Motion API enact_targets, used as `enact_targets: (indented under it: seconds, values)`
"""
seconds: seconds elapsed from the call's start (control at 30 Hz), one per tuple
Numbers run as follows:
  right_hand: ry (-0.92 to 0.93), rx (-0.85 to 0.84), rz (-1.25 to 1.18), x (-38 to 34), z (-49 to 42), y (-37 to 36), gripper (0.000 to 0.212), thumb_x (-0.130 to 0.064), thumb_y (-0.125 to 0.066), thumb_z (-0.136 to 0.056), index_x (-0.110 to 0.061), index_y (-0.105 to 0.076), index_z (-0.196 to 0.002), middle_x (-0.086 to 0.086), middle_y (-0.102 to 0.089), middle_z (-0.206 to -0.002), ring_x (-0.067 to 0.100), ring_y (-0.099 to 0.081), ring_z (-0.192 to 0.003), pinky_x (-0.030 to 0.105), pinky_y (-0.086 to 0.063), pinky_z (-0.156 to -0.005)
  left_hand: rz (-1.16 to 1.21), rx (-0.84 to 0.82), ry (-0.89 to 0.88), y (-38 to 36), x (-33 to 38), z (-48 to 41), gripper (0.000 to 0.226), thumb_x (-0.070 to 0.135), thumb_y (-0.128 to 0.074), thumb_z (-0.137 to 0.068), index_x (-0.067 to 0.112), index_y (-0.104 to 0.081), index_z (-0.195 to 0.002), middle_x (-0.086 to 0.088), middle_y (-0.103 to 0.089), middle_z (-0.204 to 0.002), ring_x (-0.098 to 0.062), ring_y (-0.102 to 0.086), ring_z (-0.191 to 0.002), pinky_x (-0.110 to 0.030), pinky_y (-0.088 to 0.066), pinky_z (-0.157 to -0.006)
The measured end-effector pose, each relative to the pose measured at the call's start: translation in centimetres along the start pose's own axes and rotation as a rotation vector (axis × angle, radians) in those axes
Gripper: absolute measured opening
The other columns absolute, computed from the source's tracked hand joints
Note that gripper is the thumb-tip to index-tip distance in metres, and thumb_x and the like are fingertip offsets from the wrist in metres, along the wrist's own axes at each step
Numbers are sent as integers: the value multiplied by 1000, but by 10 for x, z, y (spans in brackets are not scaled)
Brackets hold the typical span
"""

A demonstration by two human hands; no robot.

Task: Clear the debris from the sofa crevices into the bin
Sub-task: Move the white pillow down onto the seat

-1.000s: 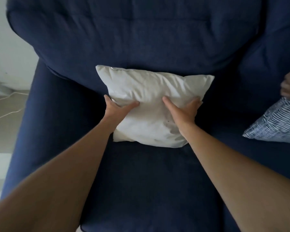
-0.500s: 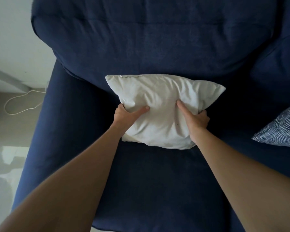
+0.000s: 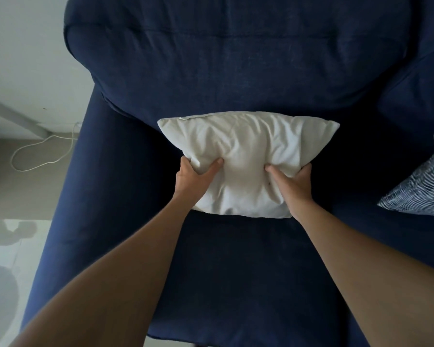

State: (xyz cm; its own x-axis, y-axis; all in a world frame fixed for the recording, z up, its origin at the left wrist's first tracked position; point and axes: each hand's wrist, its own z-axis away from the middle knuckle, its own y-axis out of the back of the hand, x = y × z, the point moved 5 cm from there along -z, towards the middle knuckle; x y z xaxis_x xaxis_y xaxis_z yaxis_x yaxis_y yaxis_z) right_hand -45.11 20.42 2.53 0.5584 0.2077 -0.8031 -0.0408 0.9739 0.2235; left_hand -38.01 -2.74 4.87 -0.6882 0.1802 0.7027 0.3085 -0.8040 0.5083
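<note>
Left hand: our left hand (image 3: 194,175) is clamped on the left side of the white pillow (image 3: 246,156), thumb pressed into the front face, the other fingers wrapped behind the edge and out of our sight.
Right hand: our right hand (image 3: 292,185) grips the pillow's right side the same way, thumb dug into the fabric, fingers curled round the far edge.
Forearms: both of our bare forearms reach in from the bottom corners and converge on the pillow.
White pillow: it is held between our two hands, creased and dented where the thumbs press; its upper edge sits against the foot of the backrest, its lower edge is over the seat cushion. Whether it touches the seat we cannot tell.
Sofa: the dark blue sofa (image 3: 236,284) fills most of the view, backrest at the top, seat below, left armrest running down the left side.
Crevices and debris: the seam between seat and backrest is hidden behind the pillow; we see no debris on the fabric that shows.
Striped cushion: a blue-and-white striped cushion (image 3: 421,191) lies on the seat at the right edge, apart from the pillow.
Floor: a white cable (image 3: 39,152) loops on the floor left of the sofa.
</note>
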Motion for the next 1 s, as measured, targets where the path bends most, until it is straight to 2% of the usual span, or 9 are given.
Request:
enact_targets:
  seconds: [0.07, 0.13, 0.27, 0.5, 0.67, 0.77, 0.83, 0.9, 1.0]
  values:
    - [57, 44, 53, -4, 5, 2, 70, -42, -81, -64, -27, -44, -121, -10, -56, -115, 14, -57, -104, 34, -47, -97, -5, 30, -13, 2, 3, 5, 69, 59, -73, -72, 15, -47, -119, 8, -56, -105, -13, -58, -95, -26, -45, -78]
    - [96, 99, 120, -10, 12, 5, 76, -58, -78, -59, -26, -45, -120, -8, -58, -117, 18, -58, -108, 42, -48, -100, -8, 74, -20, 6, 5, 11, 67, 62, -70, -73, 14, -48, -115, 5, -57, -104, -16, -59, -95, -28, -46, -78]
    - [174, 158, 227, -20, 29, 11, 83, -77, -66, -57, -20, -48, -114, -1, -60, -115, 26, -58, -109, 49, -49, -96, 8, 137, 22, 15, 2, 29, 67, 67, -63, -76, 13, -49, -113, 1, -53, -104, -19, -52, -94, -33, -45, -82]
    - [135, 138, 376, 11, 63, 20, 79, -70, -66, -68, -13, -46, -119, 8, -54, -120, 31, -58, -105, 49, -51, -91, -20, 78, 172, 17, -47, 68, 82, 77, -58, -70, 15, -44, -121, -2, -53, -113, -25, -56, -104, -44, -49, -94]
    - [33, 155, 436, 60, 91, 34, 75, -64, -67, -72, -9, -46, -119, 11, -51, -124, 34, -57, -107, 48, -50, -91, -95, 27, 207, 5, -89, 99, 77, 74, -61, -70, 15, -41, -114, -2, -52, -115, -28, -56, -109, -46, -48, -96]
    - [-27, 144, 428, 87, 109, 41, 75, -63, -67, -72, -9, -45, -120, 11, -56, -123, 36, -59, -108, 49, -51, -91, -96, -8, 178, 0, -111, 119, 93, 75, -64, -65, 20, -32, -132, -1, -52, -126, -28, -57, -113, -47, -48, -98]
    - [-65, 155, 450, 99, 119, 44, 78, -62, -66, -74, -10, -40, -126, 13, -55, -126, 38, -58, -110, 50, -51, -91, -112, -37, 143, -2, -120, 130, 105, 78, -64, -61, 34, -16, -144, 1, -50, -129, -27, -58, -112, -47, -48, -97]
    - [-69, 157, 498, 106, 126, 44, 84, -58, -63, -79, -14, -28, -141, 15, -49, -136, 39, -54, -117, 49, -48, -93, -165, -85, 150, -4, -128, 138, 107, 78, -62, -65, 49, 2, -147, 4, -40, -124, -26, -55, -102, -39, -47, -87]
    - [-97, 118, 565, 114, 132, 40, 93, -54, -60, -84, -24, -6, -153, 16, -39, -146, 39, -49, -125, 48, -44, -96, -246, -135, 169, -6, -136, 144, 102, 75, -61, -69, 58, 6, -144, -2, -34, -130, -33, -56, -107, -38, -46, -83]
